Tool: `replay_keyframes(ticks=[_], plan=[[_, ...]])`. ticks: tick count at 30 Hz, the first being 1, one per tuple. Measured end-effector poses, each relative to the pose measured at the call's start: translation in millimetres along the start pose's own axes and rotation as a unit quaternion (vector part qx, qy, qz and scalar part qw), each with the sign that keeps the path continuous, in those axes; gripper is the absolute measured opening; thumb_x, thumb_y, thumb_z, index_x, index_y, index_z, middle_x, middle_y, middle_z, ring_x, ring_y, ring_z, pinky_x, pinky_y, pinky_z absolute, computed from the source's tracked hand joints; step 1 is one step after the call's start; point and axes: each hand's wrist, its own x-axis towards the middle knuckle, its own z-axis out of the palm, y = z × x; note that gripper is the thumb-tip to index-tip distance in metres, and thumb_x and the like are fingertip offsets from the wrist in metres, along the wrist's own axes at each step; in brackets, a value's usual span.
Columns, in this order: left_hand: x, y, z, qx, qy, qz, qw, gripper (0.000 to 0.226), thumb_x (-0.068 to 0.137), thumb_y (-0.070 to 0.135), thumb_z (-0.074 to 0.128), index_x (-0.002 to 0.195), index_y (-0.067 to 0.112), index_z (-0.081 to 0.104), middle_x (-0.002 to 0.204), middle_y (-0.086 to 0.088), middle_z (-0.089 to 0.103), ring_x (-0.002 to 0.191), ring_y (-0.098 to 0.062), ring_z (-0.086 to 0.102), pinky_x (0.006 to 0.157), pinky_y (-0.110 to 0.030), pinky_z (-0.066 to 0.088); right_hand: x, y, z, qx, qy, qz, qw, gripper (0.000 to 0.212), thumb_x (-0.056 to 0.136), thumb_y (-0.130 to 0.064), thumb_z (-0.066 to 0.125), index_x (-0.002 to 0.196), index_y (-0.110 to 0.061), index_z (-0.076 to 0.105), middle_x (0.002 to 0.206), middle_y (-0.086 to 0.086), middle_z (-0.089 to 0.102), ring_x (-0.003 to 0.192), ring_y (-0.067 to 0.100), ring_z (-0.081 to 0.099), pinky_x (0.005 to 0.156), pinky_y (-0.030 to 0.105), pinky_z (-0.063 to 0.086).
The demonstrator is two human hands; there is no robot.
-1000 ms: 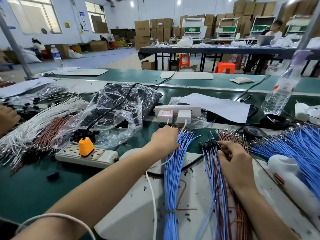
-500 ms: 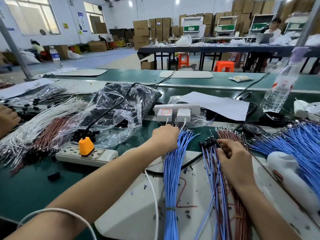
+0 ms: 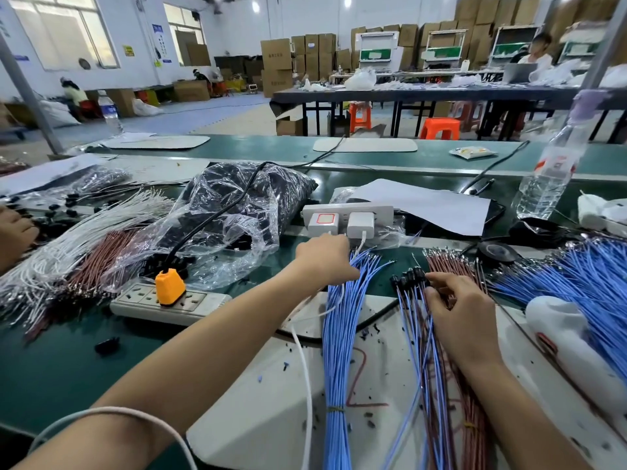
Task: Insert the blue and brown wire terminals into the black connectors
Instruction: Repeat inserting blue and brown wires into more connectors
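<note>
A tied bundle of blue wires (image 3: pixel 339 351) lies on the white board, its terminal ends fanned out near the power strip. My left hand (image 3: pixel 324 257) rests on those far ends, fingers curled among the wire tips. To the right lies a bundle of brown wires (image 3: pixel 444 262) with several finished blue-and-brown pairs ending in black connectors (image 3: pixel 409 276). My right hand (image 3: pixel 463 310) lies over these wires, its fingertips touching the brown wires just behind the connectors. What the fingers pinch is hidden.
A white power strip with chargers (image 3: pixel 346 218) stands behind the wires. A clear bag of black parts (image 3: pixel 237 212), a socket strip with an orange plug (image 3: pixel 169 293), white wires (image 3: pixel 84 232), more blue wires (image 3: pixel 583 276), a water bottle (image 3: pixel 549 178). Another person's hand (image 3: pixel 13 232) is at far left.
My left hand has crept slightly forward over the blue wire tips. My right hand's fingers have shifted a little on the brown wires beside the connectors.
</note>
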Motion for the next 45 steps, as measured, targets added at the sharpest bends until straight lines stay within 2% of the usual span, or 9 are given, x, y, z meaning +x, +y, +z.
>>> replay_keyframes(ticks=[3, 7, 12, 16, 22, 27, 33, 40, 45], plan=[[-5, 6, -8, -0.048, 0.043, 0.021, 0.998, 0.017, 0.078, 0.034, 0.061, 0.076, 0.017, 0.059, 0.081, -0.002, 0.063, 0.08, -0.023, 0.06, 0.067, -0.028, 0.047, 0, -5, -1, 0.114, 0.001, 0.018, 0.993, 0.013, 0.09, -0.011, 0.062, 0.1, -0.012, 0.071, 0.083, -0.007, 0.067, 0.069, -0.001, 0.06, 0.065, 0.007, 0.043], [-13, 23, -10, -0.142, 0.062, 0.07, 0.985, 0.013, 0.075, 0.033, 0.065, 0.074, 0.02, 0.064, 0.076, 0.0, 0.065, 0.074, -0.019, 0.06, 0.065, -0.026, 0.048, -5, -22, 2, 0.348, -0.134, 0.071, 0.925, 0.018, 0.091, -0.005, 0.057, 0.094, -0.015, 0.071, 0.076, 0.004, 0.072, 0.054, 0.011, 0.059, 0.049, 0.017, 0.045], [-17, 25, 7, -0.366, 0.085, 0.122, 0.919, 0.009, 0.079, 0.012, 0.066, 0.07, 0.011, 0.064, 0.052, 0.004, 0.056, 0.043, -0.009, 0.056, 0.049, -0.022, 0.047, -8, -41, 16, 0.377, -0.222, 0.101, 0.894, 0.013, 0.086, -0.008, 0.061, 0.089, 0.0, 0.07, 0.068, 0.007, 0.069, 0.049, 0.013, 0.056, 0.045, 0.019, 0.041], [-20, 10, 31, -0.506, 0.1, 0.116, 0.849, 0.017, 0.088, 0.009, 0.063, 0.074, 0.019, 0.059, 0.06, 0.007, 0.056, 0.045, -0.008, 0.054, 0.05, -0.024, 0.047, -3, -43, 24, 0.354, -0.254, 0.138, 0.89, 0.014, 0.088, -0.002, 0.06, 0.082, 0.009, 0.064, 0.059, 0.006, 0.063, 0.045, 0.014, 0.051, 0.041, 0.018, 0.037], [-36, 0, 62, -0.614, 0.022, 0.117, 0.78, 0.008, 0.095, 0.02, 0.057, 0.101, 0.014, 0.058, 0.085, -0.004, 0.06, 0.071, -0.016, 0.061, 0.071, -0.038, 0.058, 26, -56, 34, 0.475, -0.134, 0.229, 0.839, 0.01, 0.091, -0.007, 0.054, 0.081, -0.008, 0.055, 0.054, 0.0, 0.064, 0.042, 0.01, 0.059, 0.039, 0.017, 0.046], [-40, -13, 62, -0.689, -0.021, 0.094, 0.718, 0.008, 0.095, 0.002, 0.053, 0.095, 0.005, 0.06, 0.072, -0.008, 0.053, 0.054, -0.013, 0.057, 0.052, -0.022, 0.054, 70, -56, 36, 0.529, 0.019, 0.235, 0.815, 0.021, 0.1, -0.011, 0.044, 0.081, -0.01, 0.052, 0.054, 0.001, 0.066, 0.047, 0.011, 0.062, 0.049, 0.018, 0.05], [-37, -19, 61, -0.689, -0.046, 0.096, 0.717, 0.018, 0.099, 0.008, 0.046, 0.094, 0.0, 0.062, 0.062, -0.01, 0.053, 0.046, -0.016, 0.052, 0.044, -0.021, 0.048, 24, -58, 46, 0.367, -0.215, 0.204, 0.882, 0.018, 0.081, -0.025, 0.062, 0.084, -0.013, 0.076, 0.075, 0.002, 0.07, 0.067, 0.017, 0.059, 0.06, 0.028, 0.044], [-34, -26, 58, -0.727, -0.026, 0.037, 0.685, 0.022, 0.099, 0.011, 0.047, 0.101, 0.006, 0.068, 0.07, -0.007, 0.06, 0.046, -0.007, 0.048, 0.043, -0.018, 0.046, 12, -50, 38, 0.494, -0.004, 0.256, 0.831, 0.025, 0.097, -0.028, 0.041, 0.078, -0.017, 0.053, 0.064, 0.006, 0.07, 0.048, 0.013, 0.057, 0.046, 0.014, 0.041], [-32, -24, 60, -0.725, -0.025, 0.048, 0.687, 0.034, 0.093, -0.003, 0.053, 0.117, 0.02, 0.059, 0.079, -0.009, 0.066, 0.06, -0.013, 0.052, 0.054, -0.018, 0.052, 2, -49, 42, 0.478, -0.06, 0.186, 0.856, 0.025, 0.091, -0.028, 0.045, 0.082, -0.012, 0.063, 0.07, 0.009, 0.07, 0.054, 0.016, 0.062, 0.051, 0.019, 0.05]])
